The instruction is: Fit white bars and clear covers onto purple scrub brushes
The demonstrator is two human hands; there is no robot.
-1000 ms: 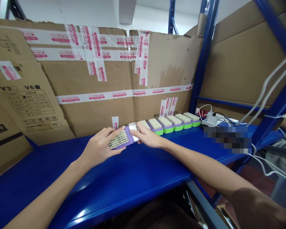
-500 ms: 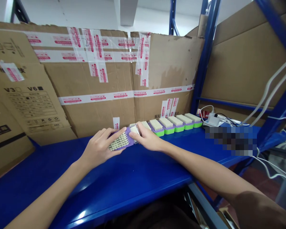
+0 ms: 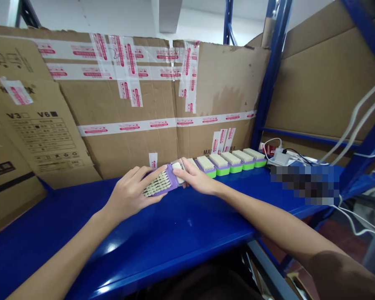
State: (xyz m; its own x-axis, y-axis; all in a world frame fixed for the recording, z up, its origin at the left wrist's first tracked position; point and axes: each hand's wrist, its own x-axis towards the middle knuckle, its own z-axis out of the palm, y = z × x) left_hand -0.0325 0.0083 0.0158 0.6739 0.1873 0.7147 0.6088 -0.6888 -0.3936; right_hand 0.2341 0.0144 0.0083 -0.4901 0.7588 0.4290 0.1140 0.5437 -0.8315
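My left hand (image 3: 129, 192) grips a purple-backed brush (image 3: 160, 183) with pale bristles, tilted on its side on the blue shelf (image 3: 162, 233). My right hand (image 3: 197, 178) rests on another brush (image 3: 176, 170) right beside it, fingers curled over its top and partly hiding it. To the right runs a row of several brushes (image 3: 229, 161) with green and purple bases, bristles up, lined against the cardboard.
A taped cardboard wall (image 3: 137, 108) stands behind the shelf, with another box (image 3: 15, 137) at the left. A white power adapter (image 3: 281, 156) and cables lie at the right by the blue rack post (image 3: 268, 79). Another person's arm shows at the far right edge.
Both hands stay on the brushes; the tilted purple brush and my right hand have shifted slightly toward the row.
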